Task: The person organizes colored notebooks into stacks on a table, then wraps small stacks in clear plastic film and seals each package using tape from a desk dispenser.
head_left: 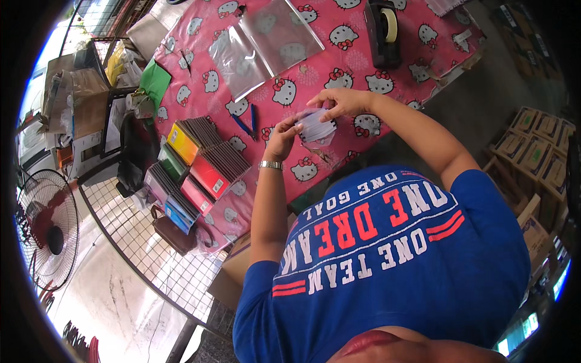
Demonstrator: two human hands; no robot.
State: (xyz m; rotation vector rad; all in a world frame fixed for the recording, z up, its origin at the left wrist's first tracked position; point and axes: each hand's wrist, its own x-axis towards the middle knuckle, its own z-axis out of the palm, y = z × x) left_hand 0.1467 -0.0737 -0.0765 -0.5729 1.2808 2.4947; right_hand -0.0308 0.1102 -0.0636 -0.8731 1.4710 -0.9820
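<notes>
A small stack of whitish slips (319, 129), perhaps paper or thin plastic, is held above the near edge of the pink table. My left hand (283, 138), with a metal watch band on its wrist, grips the stack's left side between thumb and fingers. From the right, my right hand (344, 103) curls over the upper edge, thumb and fingertips closed on the slips. What is printed on them is too small to tell. Blue-handled pliers (246, 124) lie just left of my hands. Beyond them are large transparent plastic sheets or bags (266, 45).
Stacked spiral notebooks (206, 169) in several colours stand at the table's left side. A black tape dispenser (384, 36) sits at the far right of the patterned pink tablecloth (308, 169). A fan (48, 230) stands far left; cardboard boxes (535, 148) are piled at the right.
</notes>
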